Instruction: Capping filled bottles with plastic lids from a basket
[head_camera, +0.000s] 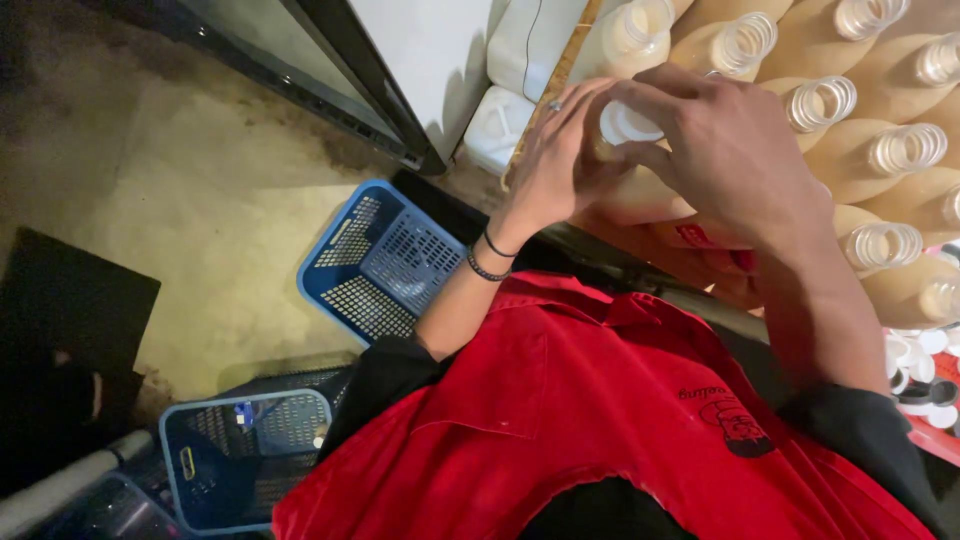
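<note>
Here, the right hand (725, 150) pinches a small white round plastic cap (625, 123) right on top of a tan filled plastic bottle (640, 190), which stands upright on the counter. The left hand (555, 160) wraps around its neck (both grips closed).

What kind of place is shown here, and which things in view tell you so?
Probably a small drink-bottling workspace: many open bottles filled with a pale liquid, loose white caps beside them, and blue plastic crates on the floor.
</note>
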